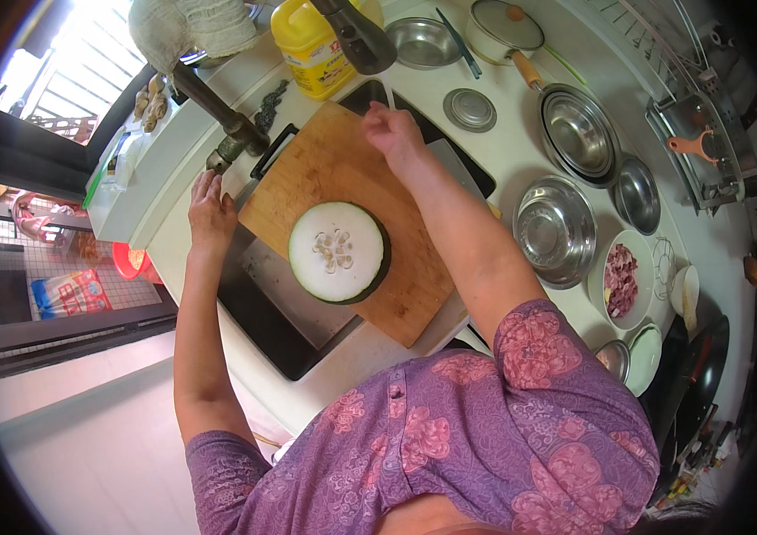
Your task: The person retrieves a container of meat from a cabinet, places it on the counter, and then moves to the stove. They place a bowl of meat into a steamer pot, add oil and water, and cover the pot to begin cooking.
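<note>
A thick round of winter melon [337, 253] lies on the wooden cutting board [405, 261], its white cut face and ring of seeds turned up. The board rests slantwise across the sink [284, 287]. Beside the tap's valve end [221, 160], my left hand [212, 212] has its fingers stretched out and nothing in it. My right hand [391, 134] is over the board's far edge, its fingers curled, at a thin stream of water from the faucet head [368, 50]. Whether it holds anything small is hidden.
A yellow jug [315, 57] stands behind the board. To the right are a sink stopper [470, 110], a lidded pot [502, 33], steel bowls [555, 231] and a bowl of cut meat [621, 281]. A wok [703, 381] sits at far right.
</note>
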Action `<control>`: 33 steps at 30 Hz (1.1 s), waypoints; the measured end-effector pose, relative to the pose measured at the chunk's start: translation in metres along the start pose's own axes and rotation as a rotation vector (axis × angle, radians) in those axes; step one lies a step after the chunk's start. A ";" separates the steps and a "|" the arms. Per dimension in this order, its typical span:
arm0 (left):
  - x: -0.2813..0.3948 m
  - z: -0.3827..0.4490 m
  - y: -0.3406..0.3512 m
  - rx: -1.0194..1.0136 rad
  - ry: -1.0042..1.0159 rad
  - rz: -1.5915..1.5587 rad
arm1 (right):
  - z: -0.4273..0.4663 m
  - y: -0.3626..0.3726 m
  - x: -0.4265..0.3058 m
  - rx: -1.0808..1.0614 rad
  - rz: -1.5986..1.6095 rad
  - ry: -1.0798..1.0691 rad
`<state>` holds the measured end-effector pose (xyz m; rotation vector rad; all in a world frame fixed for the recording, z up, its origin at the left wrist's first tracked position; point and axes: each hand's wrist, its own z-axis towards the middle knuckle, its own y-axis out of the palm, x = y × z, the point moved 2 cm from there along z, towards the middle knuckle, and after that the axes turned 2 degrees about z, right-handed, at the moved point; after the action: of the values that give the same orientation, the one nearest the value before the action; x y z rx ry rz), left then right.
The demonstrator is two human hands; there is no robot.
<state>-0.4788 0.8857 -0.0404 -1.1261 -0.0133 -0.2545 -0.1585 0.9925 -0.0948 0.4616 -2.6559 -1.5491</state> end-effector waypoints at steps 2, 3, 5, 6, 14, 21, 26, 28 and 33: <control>-0.001 0.000 0.000 -0.002 0.000 -0.007 | -0.002 -0.002 -0.005 -0.186 -0.170 0.048; -0.001 0.000 0.000 0.005 0.010 -0.010 | -0.004 -0.003 -0.006 -0.195 -0.252 0.044; -0.001 -0.001 0.000 0.001 0.009 -0.001 | -0.008 -0.002 -0.007 -0.220 -0.269 0.050; -0.001 -0.001 0.000 0.001 0.005 -0.006 | -0.011 0.000 -0.007 -0.193 -0.279 0.035; 0.001 -0.001 0.000 -0.011 -0.023 -0.010 | -0.006 0.016 -0.005 0.028 -0.006 -0.077; 0.000 -0.006 0.004 0.025 -0.089 -0.098 | 0.007 0.000 -0.013 -0.044 -0.239 -0.036; 0.006 -0.010 0.008 0.082 -0.345 -0.298 | -0.004 0.002 -0.007 0.080 -0.367 -0.029; 0.015 -0.005 0.005 0.085 -0.344 -0.433 | -0.007 0.005 -0.004 0.092 -0.223 -0.022; 0.043 0.017 -0.009 0.018 -0.549 -0.471 | -0.004 0.009 -0.009 -0.041 -0.312 -0.024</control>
<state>-0.4373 0.8892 -0.0191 -1.1358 -0.7718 -0.3542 -0.1514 0.9953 -0.0840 0.8966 -2.6633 -1.6884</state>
